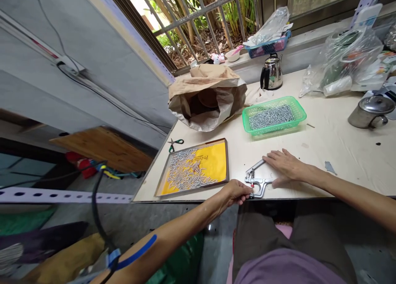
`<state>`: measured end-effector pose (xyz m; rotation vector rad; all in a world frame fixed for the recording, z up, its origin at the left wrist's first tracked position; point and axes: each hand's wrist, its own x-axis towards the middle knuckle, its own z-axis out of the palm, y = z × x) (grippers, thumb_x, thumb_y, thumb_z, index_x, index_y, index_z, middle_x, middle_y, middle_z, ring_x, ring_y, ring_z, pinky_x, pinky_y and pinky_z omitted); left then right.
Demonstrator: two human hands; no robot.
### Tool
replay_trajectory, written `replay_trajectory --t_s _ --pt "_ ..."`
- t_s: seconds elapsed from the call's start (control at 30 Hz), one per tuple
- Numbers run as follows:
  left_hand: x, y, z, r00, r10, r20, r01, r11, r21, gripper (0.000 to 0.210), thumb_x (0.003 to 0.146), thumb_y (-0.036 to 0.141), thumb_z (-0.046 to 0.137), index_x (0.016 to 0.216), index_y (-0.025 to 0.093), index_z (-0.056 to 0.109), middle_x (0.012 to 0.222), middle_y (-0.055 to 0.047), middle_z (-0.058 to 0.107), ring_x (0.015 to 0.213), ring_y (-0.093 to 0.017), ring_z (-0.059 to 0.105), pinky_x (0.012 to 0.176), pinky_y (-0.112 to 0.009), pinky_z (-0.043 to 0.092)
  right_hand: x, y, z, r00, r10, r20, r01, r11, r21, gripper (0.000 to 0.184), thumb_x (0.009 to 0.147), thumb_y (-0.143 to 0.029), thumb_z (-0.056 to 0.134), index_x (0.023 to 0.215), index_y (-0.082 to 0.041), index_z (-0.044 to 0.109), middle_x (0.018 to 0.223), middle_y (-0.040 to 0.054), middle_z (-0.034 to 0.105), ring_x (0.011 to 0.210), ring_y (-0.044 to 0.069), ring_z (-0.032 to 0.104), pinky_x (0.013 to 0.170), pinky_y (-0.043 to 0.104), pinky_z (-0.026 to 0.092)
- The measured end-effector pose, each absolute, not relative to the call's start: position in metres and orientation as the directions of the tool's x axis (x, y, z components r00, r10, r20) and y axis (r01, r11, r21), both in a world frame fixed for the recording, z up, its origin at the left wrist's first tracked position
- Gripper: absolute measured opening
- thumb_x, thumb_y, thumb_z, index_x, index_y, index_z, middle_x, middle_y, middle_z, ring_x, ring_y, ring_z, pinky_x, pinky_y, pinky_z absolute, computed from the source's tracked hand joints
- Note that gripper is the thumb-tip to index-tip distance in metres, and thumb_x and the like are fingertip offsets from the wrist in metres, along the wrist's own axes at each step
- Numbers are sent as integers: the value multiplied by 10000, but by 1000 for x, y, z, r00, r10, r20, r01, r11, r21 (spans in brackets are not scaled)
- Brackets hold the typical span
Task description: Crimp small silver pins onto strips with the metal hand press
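Note:
A pair of silver hand-press pliers (pixel 258 180) lies at the table's front edge, its two handles spread apart. A coil spring and a small red part show near its C-shaped jaw. My right hand (pixel 286 167) wraps loosely around the handles, fingers over the upper one and thumb by the lower. At the jaw, my left hand (pixel 235 192) is pinched closed; whatever its fingertips hold is too small and hidden to name. Left of the pliers lies a shallow tray (pixel 228 160) with a yellow sheet (pixel 215 158) and many small metal pins (pixel 185 172).
Behind the pliers stands a green basket (pixel 298 117) of similar metal pieces. An open brown paper bag (pixel 210 84), green-handled scissors (pixel 175 142), a kettle (pixel 272 75), a metal mug (pixel 369 112) and plastic bags (pixel 343 65) also rest on the table (pixel 334 139).

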<state>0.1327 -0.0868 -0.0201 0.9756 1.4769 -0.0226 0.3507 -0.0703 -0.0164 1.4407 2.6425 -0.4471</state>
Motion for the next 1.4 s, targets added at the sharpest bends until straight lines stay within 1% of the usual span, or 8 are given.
replay_trajectory --t_s 0.3,0.47,0.57,0.67,0.8,0.93,1.23,1.4 --pt "129 -94 -23 133 537 -833 558 654 510 343 667 378 754 562 121 553 467 45 512 366 -47 419 395 -186 364 351 -77 -13 -569 810 -144 816 535 -219 665 647 -418 783 1211 -174 528 1124 131 622 1071 315 524 1007 565 269" --pt "124 -102 -21 247 912 -326 790 5 613 273 834 384 567 758 132 640 721 -37 620 635 -154 584 615 -287 475 350 -86 -12 -582 811 -58 790 547 -276 500 691 -295 761 1130 -191 545 1039 84 643 1003 264 547 1033 517 253" --pt "136 -99 -27 503 864 -19 732 -414 541 305 804 335 635 1059 170 601 1040 -91 623 970 -235 579 850 -384 474 349 -92 -17 -579 815 -11 784 553 -282 497 712 -233 730 1161 -183 523 1004 80 647 983 254 553 1024 485 284" --pt "154 -87 -34 679 734 14 648 -609 458 598 736 329 720 1255 185 460 1257 -128 531 1157 -285 485 963 -450 425 353 -96 -19 -557 830 -35 800 525 -291 611 717 -249 731 1257 -152 461 1049 112 636 1010 268 548 946 433 388" --pt "168 -71 -37 746 658 -96 645 -680 348 711 730 383 724 1311 158 381 1187 -133 551 1062 -296 515 920 -463 441 365 -97 -13 -533 836 -127 832 491 -258 760 644 -304 793 1288 -116 435 1140 159 592 1031 294 537 837 393 466" --pt "179 -68 -33 787 611 -81 601 -732 320 766 707 449 739 1314 151 379 1229 -134 517 1065 -294 486 921 -440 438 368 -99 -5 -478 856 -196 878 455 -151 558 651 -286 784 1120 -92 551 1045 160 596 976 301 538 785 387 479" --pt "192 -71 -36 819 571 -64 540 -726 426 201 819 330 658 928 166 622 872 -63 587 900 -225 494 790 -345 440 364 -123 -29 -452 889 -73 879 430 -207 94 831 -137 571 920 -159 593 876 91 592 842 238 542 714 338 455" --pt "194 -78 -43 795 604 -52 563 -705 431 147 864 256 598 757 157 620 769 -51 569 846 -205 497 731 -315 432 365 -129 -35 -489 872 14 847 479 -232 207 883 -83 439 766 -183 578 772 49 577 755 194 543 620 302 422"
